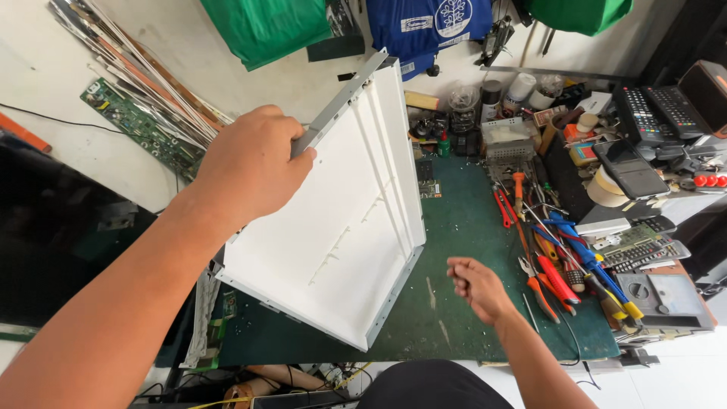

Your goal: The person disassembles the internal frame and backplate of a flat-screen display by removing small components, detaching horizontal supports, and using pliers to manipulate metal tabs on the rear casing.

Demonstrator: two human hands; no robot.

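Left hand (250, 170) gripping tilted white panel's (341, 220) metal edge, right hand (475, 284) loosely curled, empty, beside it.

A green-topped desk (454, 227) stands against a scuffed white wall (45, 68), where green and blue cloths (265, 26) hang; pale tiled floor (681, 371) shows at right.

The scene is bright and evenly lit, with soft, faint shadows. The white panel (341, 227) reflects strongly, nearly washing out its ribs. Wide-angle distortion bends the edges. The near forearm looks slightly soft; the left corner falls dark.
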